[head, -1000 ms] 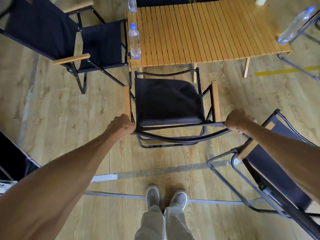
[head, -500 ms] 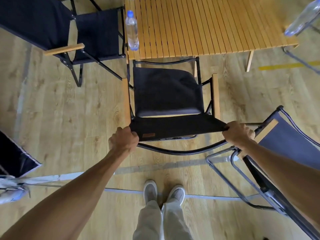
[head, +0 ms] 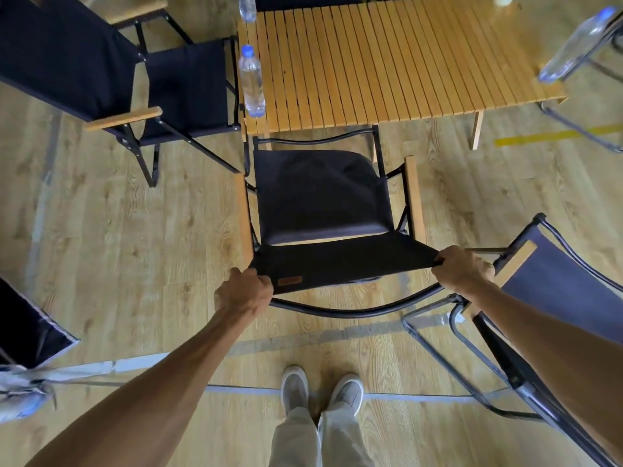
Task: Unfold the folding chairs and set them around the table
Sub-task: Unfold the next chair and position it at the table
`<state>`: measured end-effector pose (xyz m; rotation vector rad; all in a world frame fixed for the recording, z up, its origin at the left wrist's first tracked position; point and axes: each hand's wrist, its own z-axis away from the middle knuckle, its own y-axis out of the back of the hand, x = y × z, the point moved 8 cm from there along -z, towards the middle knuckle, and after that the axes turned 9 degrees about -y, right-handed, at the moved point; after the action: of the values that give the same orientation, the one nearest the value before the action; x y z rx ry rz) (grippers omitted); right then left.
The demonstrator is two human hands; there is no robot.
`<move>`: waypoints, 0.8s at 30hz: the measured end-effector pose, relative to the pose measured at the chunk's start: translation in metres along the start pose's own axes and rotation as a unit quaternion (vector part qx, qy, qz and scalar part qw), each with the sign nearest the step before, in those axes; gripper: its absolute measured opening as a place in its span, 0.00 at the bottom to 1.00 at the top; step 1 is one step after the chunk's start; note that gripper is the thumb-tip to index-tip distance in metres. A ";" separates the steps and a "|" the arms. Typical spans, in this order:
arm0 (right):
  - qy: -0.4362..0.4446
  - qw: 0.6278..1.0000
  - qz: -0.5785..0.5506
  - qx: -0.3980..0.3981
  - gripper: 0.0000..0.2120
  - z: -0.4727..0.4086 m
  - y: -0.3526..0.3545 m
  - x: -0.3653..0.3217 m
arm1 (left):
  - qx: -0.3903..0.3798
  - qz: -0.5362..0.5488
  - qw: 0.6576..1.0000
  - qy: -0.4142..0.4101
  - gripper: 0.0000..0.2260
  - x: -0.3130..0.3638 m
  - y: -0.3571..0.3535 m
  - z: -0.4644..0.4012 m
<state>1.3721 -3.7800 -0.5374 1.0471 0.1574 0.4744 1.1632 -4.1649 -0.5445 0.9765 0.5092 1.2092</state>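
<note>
Both hands grip the top edge of a black chair's (head: 320, 197) backrest, the left hand (head: 244, 293) and right hand (head: 463, 273) with fingers curled tight around its corners. The chair stands unfolded on the floor, its front just beside the counter (head: 387, 59), near a water bottle (head: 251, 80).

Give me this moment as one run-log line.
step: placing chair at table | left hand: shut on chair backrest corner | right hand: shut on other corner | chair: unfolded, seat facing table's near edge
</note>
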 end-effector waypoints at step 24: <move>0.063 0.983 -0.026 -0.168 0.26 0.012 -0.014 0.033 | -0.053 -0.044 0.997 -0.035 0.19 0.025 -0.002 0.026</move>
<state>1.4101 -3.7804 -0.5405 0.6804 0.2085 0.5002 1.1927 -4.1510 -0.5291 0.8934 0.4248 1.1080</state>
